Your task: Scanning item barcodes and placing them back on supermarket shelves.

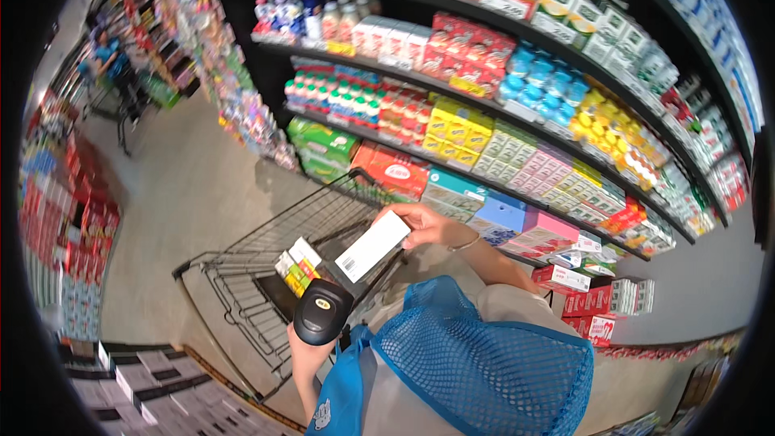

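Note:
My left hand is closed around the grip of a black handheld barcode scanner, whose head hides most of the fingers. My right hand grips the upper end of a white rectangular box. A barcode shows near the box's lower end, a short way up and right of the scanner head. Below both hands is a wire shopping cart. Small green, yellow and white packages lie inside the cart, beside the scanner; the scanner partly covers them.
Dark shelves of drink bottles and cartons curve along the top and right. Red cartons are stacked on the floor at right. Stacked goods line the left, and pale boxes the lower left. A person is by another cart at upper left.

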`<act>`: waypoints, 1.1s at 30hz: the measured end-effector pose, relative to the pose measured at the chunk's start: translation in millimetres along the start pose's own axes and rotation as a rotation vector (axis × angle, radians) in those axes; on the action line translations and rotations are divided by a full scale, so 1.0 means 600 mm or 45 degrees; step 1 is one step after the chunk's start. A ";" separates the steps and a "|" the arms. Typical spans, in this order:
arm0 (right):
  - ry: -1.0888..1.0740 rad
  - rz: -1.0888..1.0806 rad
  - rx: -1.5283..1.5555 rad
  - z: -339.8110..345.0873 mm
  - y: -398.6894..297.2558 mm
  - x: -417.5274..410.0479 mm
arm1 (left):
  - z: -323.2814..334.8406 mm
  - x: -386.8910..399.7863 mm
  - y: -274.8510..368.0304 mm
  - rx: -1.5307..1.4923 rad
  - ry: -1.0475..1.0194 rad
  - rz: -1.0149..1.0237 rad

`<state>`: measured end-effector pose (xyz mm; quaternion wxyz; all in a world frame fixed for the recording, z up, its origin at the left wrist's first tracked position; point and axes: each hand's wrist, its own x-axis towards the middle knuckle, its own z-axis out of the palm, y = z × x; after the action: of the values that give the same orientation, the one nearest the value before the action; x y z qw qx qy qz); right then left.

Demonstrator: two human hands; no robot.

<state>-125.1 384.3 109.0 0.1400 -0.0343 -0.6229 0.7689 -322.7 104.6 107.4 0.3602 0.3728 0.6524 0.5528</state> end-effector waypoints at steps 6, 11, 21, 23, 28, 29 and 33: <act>0.454 -0.285 0.597 0.016 -0.071 -0.068 | 0.032 0.029 0.027 -0.166 -0.072 0.060; 0.802 -0.412 0.299 -0.027 -0.150 -0.116 | 0.027 0.044 0.003 -0.234 -0.144 0.029; 1.275 -0.798 -0.380 -0.116 -0.379 -0.132 | 0.010 0.071 -0.041 -0.241 -0.133 0.055; 1.282 -0.892 -0.563 -0.178 -0.449 -0.150 | 0.008 0.071 -0.042 -0.256 -0.136 0.065; 1.564 -1.136 -0.739 -0.272 -0.589 -0.114 | -0.006 0.069 -0.073 -0.170 -0.028 0.118; 1.603 -1.087 -0.805 -0.287 -0.607 -0.114 | -0.007 0.069 -0.078 -0.119 -0.025 0.156; 1.764 -1.242 -0.880 -0.344 -0.627 -0.073 | -0.004 0.064 -0.063 -0.245 0.137 0.011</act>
<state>28.6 638.4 422.0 0.7737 -0.2611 -0.5406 0.2026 -346.3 133.5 67.9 0.3563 0.3090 0.6131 0.6337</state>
